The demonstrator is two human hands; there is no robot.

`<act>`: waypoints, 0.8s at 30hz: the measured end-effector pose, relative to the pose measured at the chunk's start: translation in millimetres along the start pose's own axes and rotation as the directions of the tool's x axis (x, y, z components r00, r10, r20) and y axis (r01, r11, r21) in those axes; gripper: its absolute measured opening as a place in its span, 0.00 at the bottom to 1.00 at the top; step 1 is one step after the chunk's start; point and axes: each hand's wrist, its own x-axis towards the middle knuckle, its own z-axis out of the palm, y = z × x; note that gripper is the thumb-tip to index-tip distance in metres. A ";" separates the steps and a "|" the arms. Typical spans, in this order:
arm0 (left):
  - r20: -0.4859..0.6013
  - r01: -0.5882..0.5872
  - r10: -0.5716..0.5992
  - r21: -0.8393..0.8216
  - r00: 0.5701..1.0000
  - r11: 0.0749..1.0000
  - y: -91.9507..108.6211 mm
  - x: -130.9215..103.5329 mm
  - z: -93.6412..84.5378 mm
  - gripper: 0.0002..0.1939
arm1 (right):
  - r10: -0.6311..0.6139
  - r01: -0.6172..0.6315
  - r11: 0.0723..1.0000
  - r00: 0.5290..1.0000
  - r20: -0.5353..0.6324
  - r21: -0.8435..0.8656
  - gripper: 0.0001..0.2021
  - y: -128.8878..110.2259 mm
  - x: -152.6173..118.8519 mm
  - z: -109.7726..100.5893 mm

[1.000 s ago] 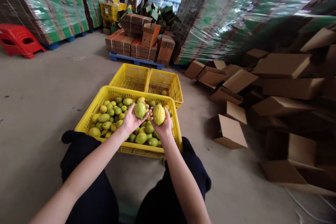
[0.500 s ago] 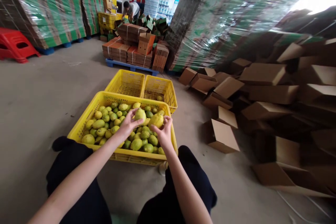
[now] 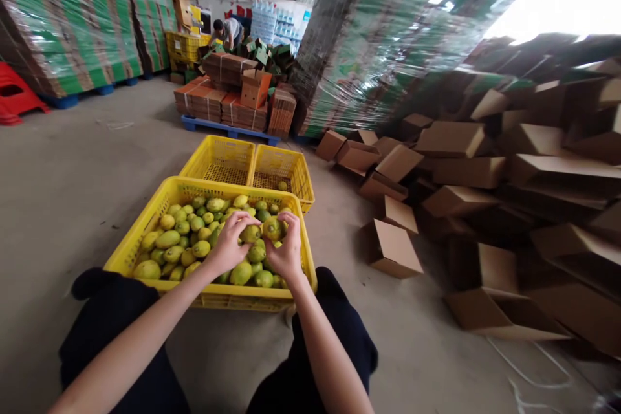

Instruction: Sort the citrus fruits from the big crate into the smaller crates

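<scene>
A yellow plastic crate [image 3: 140,233] full of yellow and green lemons [image 3: 168,239] stands on the floor in front of my knees. Over its right half, my left hand [image 3: 229,242] has its fingers round a greenish lemon [image 3: 251,233]. Close beside it, my right hand [image 3: 286,247] grips another green-yellow lemon [image 3: 273,228] between thumb and fingers. Both fruits are held just above the pile, side by side.
Behind the crate stand two yellow baskets [image 3: 217,158], the right one [image 3: 305,187] with a lemon inside. Open cardboard boxes [image 3: 395,247] lie heaped at right. Beyond are flattened cartons [image 3: 196,98] on a blue pallet, wrapped stacks [image 3: 87,19], a red stool [image 3: 17,94] and a bending person [image 3: 229,31].
The camera view has shifted, so the scene lies further left. Both hands have turned and come closer together, and the fruits in them now look greener.
</scene>
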 end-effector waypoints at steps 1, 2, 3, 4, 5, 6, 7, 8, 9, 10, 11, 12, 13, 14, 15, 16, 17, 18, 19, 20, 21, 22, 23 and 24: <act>-0.007 0.005 -0.005 0.001 1.000 1.000 -0.1 0.7 -1.1 0.24 | 0.011 -0.011 1.000 1.000 -0.002 0.008 0.22 -0.6 0.7 0.8; -0.010 0.013 -0.013 -0.007 1.000 1.000 0.3 1.6 -2.5 0.23 | 0.023 -0.023 1.000 1.000 -0.005 0.021 0.22 -1.2 1.2 1.7; -0.006 0.024 -0.024 -0.024 1.000 0.999 1.3 2.7 -4.1 0.23 | 0.035 -0.034 0.999 0.999 -0.009 0.041 0.21 -1.9 1.6 2.5; 0.005 0.042 -0.042 -0.046 0.999 0.998 2.7 3.8 -5.8 0.23 | 0.053 -0.052 0.996 0.999 -0.013 0.067 0.21 -2.7 2.2 3.2; 0.021 0.072 -0.071 -0.074 0.997 0.995 4.6 4.9 -7.7 0.22 | 0.083 -0.081 0.992 0.996 -0.016 0.101 0.21 -3.3 3.0 3.5; 0.040 0.118 -0.115 -0.109 0.993 0.987 6.6 6.0 -9.6 0.22 | 0.129 -0.126 0.981 0.991 -0.014 0.149 0.22 -3.8 4.1 3.5; 0.065 0.185 -0.177 -0.159 0.982 0.970 8.8 7.0 -11.5 0.23 | 0.197 -0.192 0.957 0.980 -0.001 0.217 0.22 -4.2 5.8 3.1; 0.100 0.272 -0.255 -0.228 0.962 0.935 10.9 7.9 -13.3 0.24 | 0.281 -0.276 0.911 0.959 0.028 0.307 0.24 -4.3 7.9 2.2; 0.147 0.374 -0.344 -0.315 0.927 0.872 12.9 9.0 -15.0 0.25 | 0.377 -0.371 0.831 0.923 0.070 0.414 0.25 -4.2 10.4 1.1; 0.207 0.481 -0.434 -0.414 0.877 0.773 14.7 10.1 -16.4 0.26 | 0.473 -0.468 0.709 0.871 0.135 0.528 0.26 -3.9 13.2 -0.1; 0.280 0.580 -0.515 -0.508 0.810 0.637 16.2 11.4 -17.4 0.25 | 0.552 -0.551 0.548 0.803 0.223 0.629 0.26 -3.5 16.1 -1.2; 0.360 0.660 -0.577 -0.580 0.733 0.476 17.4 12.9 -18.0 0.23 | 0.604 -0.617 0.363 0.727 0.328 0.699 0.25 -3.2 18.9 -2.0; 0.436 0.715 -0.621 -0.627 0.651 0.309 18.6 14.5 -18.1 0.21 | 0.622 -0.664 0.174 0.647 0.441 0.728 0.22 -2.9 21.5 -2.4; 0.502 0.744 -0.649 -0.651 0.572 0.152 19.6 16.4 -18.0 0.20 | 0.609 -0.694 0.003 0.572 0.549 0.720 0.19 -2.8 23.7 -2.4; 0.556 0.750 -0.661 -0.661 0.503 0.015 20.8 18.3 -17.6 0.19 | 0.577 -0.713 -0.137 0.507 0.640 0.688 0.17 -3.1 25.4 -1.9; 0.597 0.742 -0.663 -0.664 0.451 -0.094 22.0 20.2 -17.3 0.19 | 0.542 -0.721 -0.241 0.455 0.707 0.649 0.16 -3.8 26.6 -1.0; 0.623 0.723 -0.662 -0.668 0.416 -0.175 23.3 22.2 -17.3 0.19 | 0.516 -0.721 -0.314 0.417 0.748 0.618 0.15 -5.0 27.4 0.2; 0.638 0.699 -0.660 -0.676 0.398 -0.232 24.5 24.0 -17.7 0.19 | 0.502 -0.713 -0.364 0.392 0.771 0.599 0.14 -6.6 27.9 1.2; 0.643 0.677 -0.659 -0.685 0.390 -0.269 25.5 25.7 -19.0 0.19 | 0.499 -0.700 -0.398 0.377 0.780 0.593 0.14 -8.5 28.2 2.0; 0.640 0.659 -0.663 -0.696 0.389 -0.285 26.0 27.2 -21.2 0.20 | 0.503 -0.686 -0.422 0.366 0.783 0.592 0.14 -10.7 28.5 2.1; 0.629 0.647 -0.668 -0.709 0.398 -0.282 25.9 28.3 -24.6 0.20 | 0.510 -0.672 -0.444 0.354 0.784 0.592 0.14 -12.7 29.0 1.5; 0.607 0.639 -0.676 -0.725 0.418 -0.257 25.0 29.0 -29.1 0.20 | 0.520 -0.659 -0.463 0.340 0.784 0.593 0.14 -14.5 29.7 0.0; 0.578 0.637 -0.681 -0.742 0.449 -0.210 23.3 28.8 -34.7 0.19 | 0.533 -0.649 -0.479 0.321 0.783 0.592 0.14 -15.8 30.5 -2.4; 0.544 0.643 -0.679 -0.753 0.492 -0.137 21.0 27.3 -41.0 0.19 | 0.548 -0.645 -0.487 0.300 0.781 0.589 0.14 -16.7 31.4 -5.8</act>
